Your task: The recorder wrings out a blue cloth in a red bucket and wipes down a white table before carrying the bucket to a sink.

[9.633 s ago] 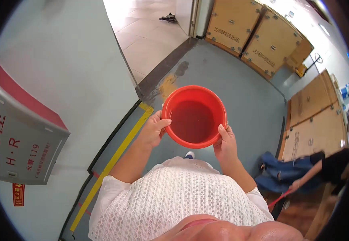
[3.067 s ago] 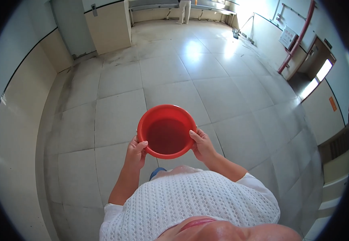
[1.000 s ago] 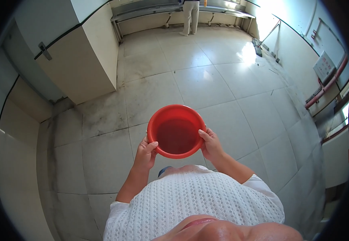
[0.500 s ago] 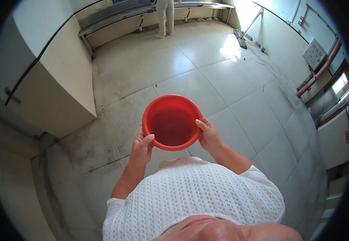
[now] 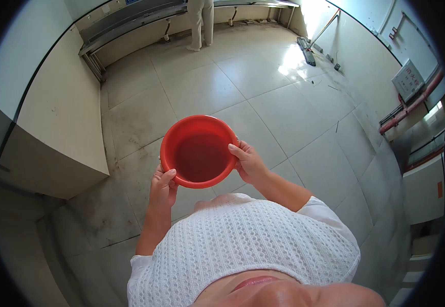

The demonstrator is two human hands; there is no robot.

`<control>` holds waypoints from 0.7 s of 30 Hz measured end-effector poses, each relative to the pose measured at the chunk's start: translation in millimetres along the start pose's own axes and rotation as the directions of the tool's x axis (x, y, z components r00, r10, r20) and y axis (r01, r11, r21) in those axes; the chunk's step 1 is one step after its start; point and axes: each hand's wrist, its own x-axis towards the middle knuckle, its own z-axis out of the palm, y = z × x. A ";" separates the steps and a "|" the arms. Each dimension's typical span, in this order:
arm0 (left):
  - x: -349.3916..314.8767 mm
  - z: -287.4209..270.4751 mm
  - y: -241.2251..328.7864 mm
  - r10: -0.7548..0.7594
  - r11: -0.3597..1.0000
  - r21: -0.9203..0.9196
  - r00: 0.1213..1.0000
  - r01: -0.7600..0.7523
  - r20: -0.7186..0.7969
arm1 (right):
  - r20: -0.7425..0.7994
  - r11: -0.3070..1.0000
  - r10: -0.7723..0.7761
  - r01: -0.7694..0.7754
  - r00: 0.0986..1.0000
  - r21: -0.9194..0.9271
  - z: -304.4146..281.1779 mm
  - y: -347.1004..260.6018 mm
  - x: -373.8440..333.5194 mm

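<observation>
A round red bucket (image 5: 199,122), seen from above, is held up in front of my body over the tiled floor. Dark liquid (image 5: 201,157) appears to lie inside it. My left hand (image 5: 163,185) grips the near left rim, thumb over the edge and fingers beneath. On the right side, my right hand (image 5: 246,159) clasps the rim in the same way, its thumb on top. Both hands are closed on the bucket; their fingertips are hidden under and behind it.
Ahead, a person in light trousers (image 5: 201,25) stands at a long metal trough sink (image 5: 146,18). A broad floor mop (image 5: 307,51) leans by the right wall. A pale partition (image 5: 59,112) juts out at left. Red pipe (image 5: 412,110) and a white wall box (image 5: 408,80) are at right.
The bucket and both my hands have shifted left and slightly up in the picture. The room's view has turned a little; my grip stays the same.
</observation>
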 end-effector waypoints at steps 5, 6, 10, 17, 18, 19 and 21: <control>77.5 -1.8 11.7 0.069 0.996 -0.050 0.995 -0.073 -0.076 | 0.018 0.997 0.059 -0.058 0.998 -0.056 -1.6 -27.7 93.9; 93.5 -3.0 13.2 0.072 0.996 -0.055 0.994 -0.076 -0.080 | 0.020 0.996 0.063 -0.061 0.998 -0.062 -3.0 -32.8 111.1; 158.1 -16.5 23.9 0.086 0.995 -0.040 0.992 -0.090 -0.091 | 0.051 0.996 0.083 -0.081 0.995 -0.030 1.7 -49.9 178.2; 284.8 -38.2 64.0 0.065 0.997 -0.027 0.996 -0.067 -0.061 | 0.043 0.997 0.076 -0.077 0.996 0.019 14.1 -78.3 301.7; 302.0 -40.1 68.6 0.065 0.997 -0.028 0.996 -0.067 -0.067 | 0.044 0.996 0.082 -0.083 0.996 0.018 11.8 -81.0 319.9; 318.4 -41.8 72.4 0.041 0.999 -0.024 0.996 -0.043 -0.077 | 0.050 0.996 0.094 -0.094 0.994 -0.010 7.6 -84.6 337.1; 352.3 -54.2 78.9 0.027 0.999 -0.022 0.993 -0.030 -0.115 | 0.072 0.991 0.132 -0.129 0.989 -0.044 12.5 -93.0 371.8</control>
